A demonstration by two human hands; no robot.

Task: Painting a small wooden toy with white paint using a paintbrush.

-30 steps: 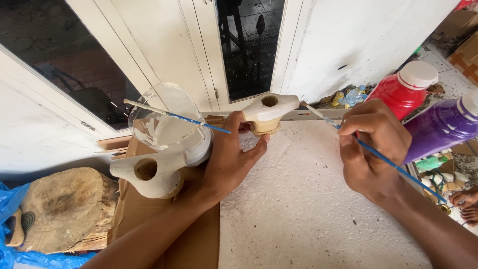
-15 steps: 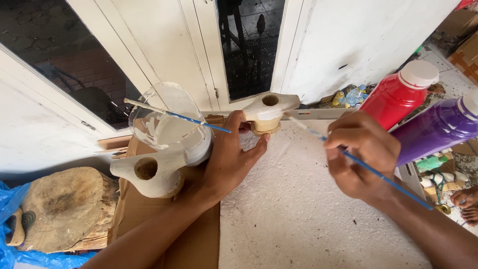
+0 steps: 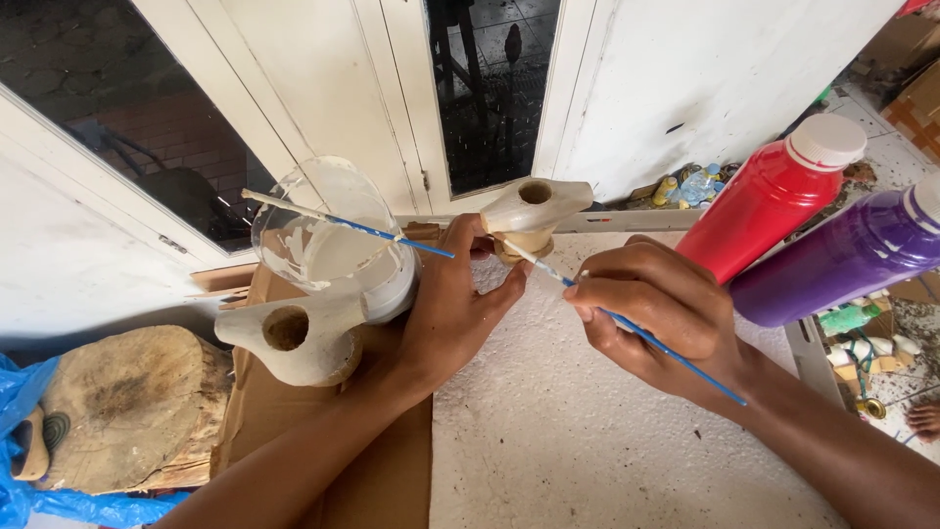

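Head view: left fingers (image 3: 460, 294) pinching carving (image 3: 534, 211); right fingers (image 3: 612, 294) pinching brush (image 3: 627, 328); cup (image 3: 333, 245) holds white paint.

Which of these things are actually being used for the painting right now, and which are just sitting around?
In use:
small cream clay piece with a hole, held by left hand
thin blue-handled brush in right hand
clear cup of white paint

Lying about:
red paint bottle
purple paint bottle
round wood slab

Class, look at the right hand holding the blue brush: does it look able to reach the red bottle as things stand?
Probably yes: the red bottle lies just beyond the right hand, nothing between, though its fingers hold the blue brush.
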